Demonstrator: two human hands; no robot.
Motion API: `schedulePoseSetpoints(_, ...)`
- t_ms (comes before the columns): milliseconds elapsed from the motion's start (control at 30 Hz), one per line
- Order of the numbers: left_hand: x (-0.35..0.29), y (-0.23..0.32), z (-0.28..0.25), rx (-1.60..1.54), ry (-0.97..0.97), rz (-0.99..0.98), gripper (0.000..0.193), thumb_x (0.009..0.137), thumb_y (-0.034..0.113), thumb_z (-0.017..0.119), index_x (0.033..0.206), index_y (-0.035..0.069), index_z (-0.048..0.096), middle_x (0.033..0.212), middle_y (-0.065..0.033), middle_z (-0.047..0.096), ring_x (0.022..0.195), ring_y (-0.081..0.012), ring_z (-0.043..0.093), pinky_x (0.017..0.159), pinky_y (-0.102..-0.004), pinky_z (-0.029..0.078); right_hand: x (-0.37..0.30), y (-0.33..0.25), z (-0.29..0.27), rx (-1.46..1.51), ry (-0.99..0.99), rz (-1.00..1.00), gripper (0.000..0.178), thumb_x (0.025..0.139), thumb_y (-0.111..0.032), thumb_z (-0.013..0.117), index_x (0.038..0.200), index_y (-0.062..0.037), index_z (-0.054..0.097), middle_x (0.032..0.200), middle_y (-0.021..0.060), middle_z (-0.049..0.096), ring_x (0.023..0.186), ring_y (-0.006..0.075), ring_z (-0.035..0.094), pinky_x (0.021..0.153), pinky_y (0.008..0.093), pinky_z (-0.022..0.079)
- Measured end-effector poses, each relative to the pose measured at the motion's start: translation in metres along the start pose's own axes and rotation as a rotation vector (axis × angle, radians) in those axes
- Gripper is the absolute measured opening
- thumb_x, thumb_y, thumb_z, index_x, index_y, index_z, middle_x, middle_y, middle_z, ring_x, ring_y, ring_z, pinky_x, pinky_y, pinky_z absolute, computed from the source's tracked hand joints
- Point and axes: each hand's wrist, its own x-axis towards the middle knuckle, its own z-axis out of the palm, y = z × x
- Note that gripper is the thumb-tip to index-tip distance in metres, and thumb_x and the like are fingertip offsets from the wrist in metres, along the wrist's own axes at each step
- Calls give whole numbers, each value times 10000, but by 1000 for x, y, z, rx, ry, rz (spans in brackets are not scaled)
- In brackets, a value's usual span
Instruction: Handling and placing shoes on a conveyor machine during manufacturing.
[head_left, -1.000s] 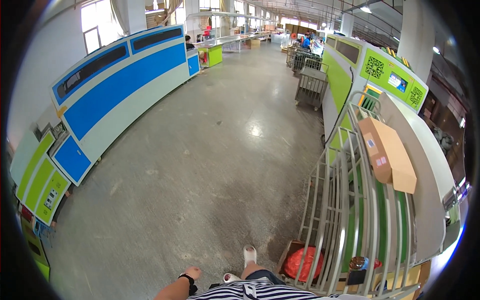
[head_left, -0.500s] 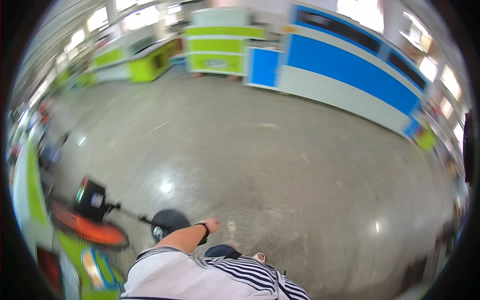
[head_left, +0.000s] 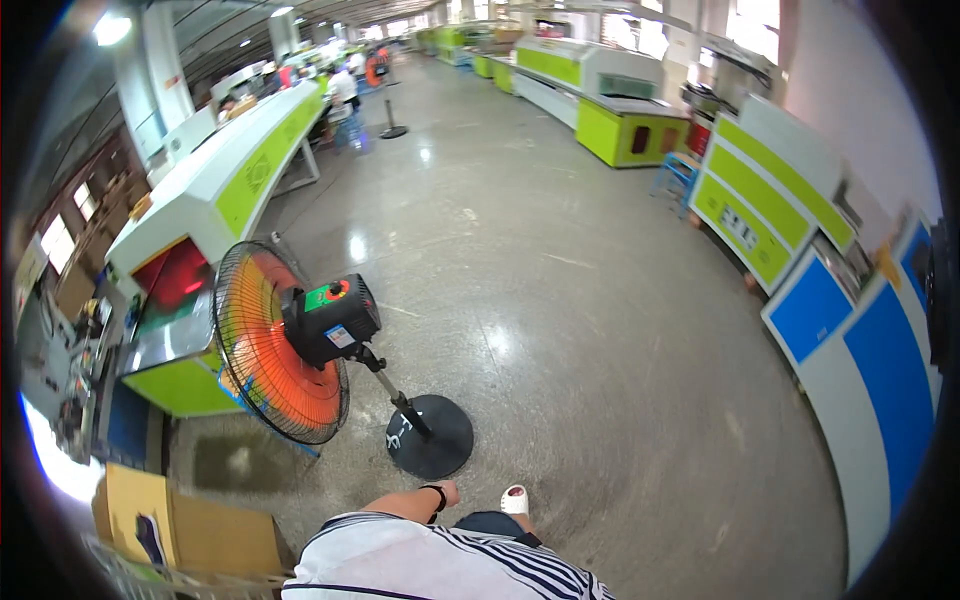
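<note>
My left hand point(head_left: 448, 492), with a dark band at the wrist, hangs beside my body at the lower middle of the head view. Its fingers are too small and foreshortened to make out, and no object shows in it. Just beyond it stands the round black base point(head_left: 450, 440) of a pedestal fan. The fan's orange blades sit in a black wire cage point(head_left: 285, 345), with a black motor housing point(head_left: 335, 320) facing me. Between hand and base there is a small gap. My right hand is out of view. A white shoe point(head_left: 515, 500) shows on one foot.
A green-and-white machine point(head_left: 225, 180) runs along the left, beyond a cardboard box point(head_left: 200, 520). On the right stand a green-and-white cabinet point(head_left: 760, 190) and a blue-and-white one point(head_left: 890, 390). Grey floor point(head_left: 600, 350) stretches between them. Several people and another fan point(head_left: 377, 70) are farther off.
My view has turned left, so the fan has shifted right and shows more fully. The blue-and-white cabinet has swung to the right edge. The long aisle has come into sight.
</note>
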Motion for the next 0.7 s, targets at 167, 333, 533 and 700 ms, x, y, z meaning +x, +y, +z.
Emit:
schedulePoseSetpoints(167,1,27,-60,-260,138,13,382,824,294,597,1118,67,687,1091,-182,690,1049,-316,648,902,-406,501,98,-110,26,-191,-137,-383,399,853,-341,685,1162,-93,632,1176,163,626,932,345,604,818,465,488)
schedulePoseSetpoints(333,4,46,-54,-501,287,63,358,842,353,627,1050,73,711,998,-154,715,953,-305,676,865,-393,520,178,-204,49,-402,-280,-524,367,851,-321,705,1124,-79,666,1154,156,650,908,322,631,804,448,506)
schedulePoseSetpoints(533,-39,14,3,-614,266,-307,343,827,331,626,1037,77,722,1063,-168,703,993,-331,668,880,-443,513,199,-325,83,-820,-486,-428,459,862,-400,678,1140,-35,672,1205,135,656,1026,241,628,894,391,492)
schedulePoseSetpoints(700,-75,-1,67,-774,383,-750,344,841,351,571,957,74,739,926,-136,727,881,-307,690,821,-410,519,243,-413,113,-1094,-475,-465,404,847,-338,659,1091,-18,690,1100,133,691,995,226,658,888,370,511)
